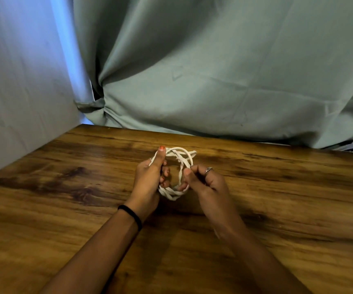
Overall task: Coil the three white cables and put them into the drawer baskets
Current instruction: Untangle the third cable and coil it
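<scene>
From the head camera, a coiled white cable (176, 172) is held upright between both hands, above the middle of the wooden desk (65, 198). The left hand (148, 183) has its grip clamped on the coil's left side, thumb stretched up along the loops and fingers curled through the ring. The right hand (203, 183) pinches the coil's right side, its grip closed on the strands. A black band (132, 215) circles the left wrist. A green curtain (213, 71) hangs behind the desk.
</scene>
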